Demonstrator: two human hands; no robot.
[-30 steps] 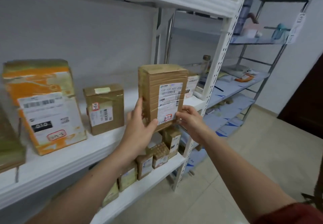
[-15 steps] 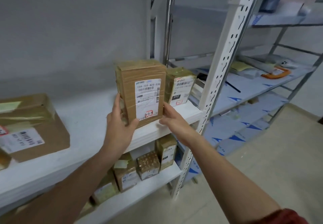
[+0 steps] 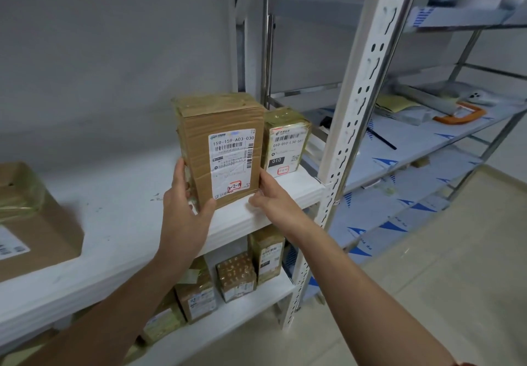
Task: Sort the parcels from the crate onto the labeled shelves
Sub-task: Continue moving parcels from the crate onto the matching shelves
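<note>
Right now your left hand (image 3: 185,208) grips the parcel (image 3: 222,148) low on its 9 o'clock side. Your right hand (image 3: 271,203) pinches its 4 o'clock corner, keeping it upright at the shelf's (image 3: 119,223) front edge. The label faces you, likely for reading. A smaller parcel (image 3: 286,143) stands just beside it at 3 o'clock.

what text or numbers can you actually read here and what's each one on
"159-159-A03-030": white label on the tall parcel.
"3-2-1", last digit unclear: handwritten in that label's red box.
"010-010-L30-551": label on the small parcel beside it.
"010": black patch on that label.
Fine print, and labels on the lower-shelf parcels and the left box: too blurred to read.
</note>
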